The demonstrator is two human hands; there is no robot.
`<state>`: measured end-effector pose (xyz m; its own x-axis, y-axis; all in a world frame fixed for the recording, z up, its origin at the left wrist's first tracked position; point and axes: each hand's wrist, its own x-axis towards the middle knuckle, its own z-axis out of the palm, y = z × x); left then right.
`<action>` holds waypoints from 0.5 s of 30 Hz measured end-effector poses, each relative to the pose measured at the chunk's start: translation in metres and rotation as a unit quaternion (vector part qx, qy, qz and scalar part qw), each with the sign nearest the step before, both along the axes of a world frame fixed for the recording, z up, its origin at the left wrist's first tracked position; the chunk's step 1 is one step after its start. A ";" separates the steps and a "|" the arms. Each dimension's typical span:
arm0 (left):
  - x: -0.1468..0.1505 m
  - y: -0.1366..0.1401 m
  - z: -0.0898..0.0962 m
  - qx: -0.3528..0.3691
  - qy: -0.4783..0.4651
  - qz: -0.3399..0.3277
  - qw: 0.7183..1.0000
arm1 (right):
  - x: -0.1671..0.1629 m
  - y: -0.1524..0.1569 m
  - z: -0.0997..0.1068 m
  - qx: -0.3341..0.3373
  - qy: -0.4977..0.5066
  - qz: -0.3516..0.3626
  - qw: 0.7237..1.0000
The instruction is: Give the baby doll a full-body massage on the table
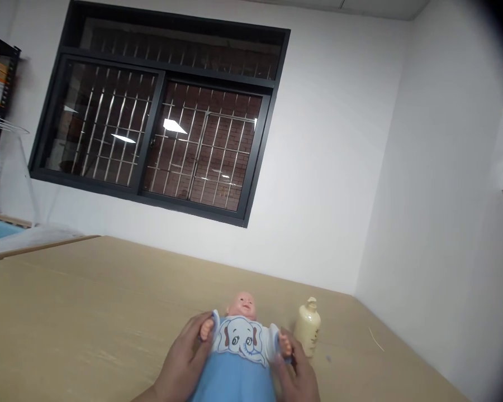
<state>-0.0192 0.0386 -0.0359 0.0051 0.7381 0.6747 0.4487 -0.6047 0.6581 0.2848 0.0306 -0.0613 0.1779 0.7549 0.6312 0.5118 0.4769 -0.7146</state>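
A baby doll (242,306) lies face up on the tan table, its head toward the wall. It wears a blue outfit (235,377) with a white elephant bib (242,340) on the chest. My left hand (186,357) is closed around the doll's arm at the left, its small hand showing between my fingers and thumb. On the other side my right hand (295,371) grips the other arm near the cuff. Just beyond my right hand stands a cream pump-style bottle (308,326) with dark lettering. The doll's lower end runs out of the frame.
The tan table (109,312) reaches to the white wall (318,167), below a barred window (159,123). A thin pale strip (376,339) lies at the right. Far left are a black shelf rack (0,111) and a light-blue bin (4,229).
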 end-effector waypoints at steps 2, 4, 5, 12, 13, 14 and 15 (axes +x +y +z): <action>0.002 -0.004 -0.003 0.066 0.099 -0.007 0.993 | -0.008 -0.002 -0.006 0.068 -0.112 0.024 0.991; 0.003 -0.005 -0.006 0.124 0.178 -0.011 0.976 | -0.012 -0.002 -0.010 0.109 -0.202 0.027 0.973; 0.003 -0.004 -0.008 0.145 0.208 -0.012 0.967 | -0.013 -0.002 -0.011 0.115 -0.241 0.029 0.963; 0.007 0.002 -0.014 0.158 0.253 -0.003 0.954 | -0.013 0.004 -0.010 0.103 -0.326 0.045 0.939; 0.007 0.002 -0.014 0.151 0.240 -0.002 0.959 | -0.012 0.005 -0.011 0.107 -0.308 0.040 0.944; 0.007 0.003 -0.013 0.138 0.222 -0.003 0.965 | -0.011 0.004 -0.012 0.112 -0.282 0.033 0.952; 0.006 0.003 -0.011 0.120 0.199 -0.005 0.973 | -0.010 0.004 -0.012 0.112 -0.246 0.023 0.962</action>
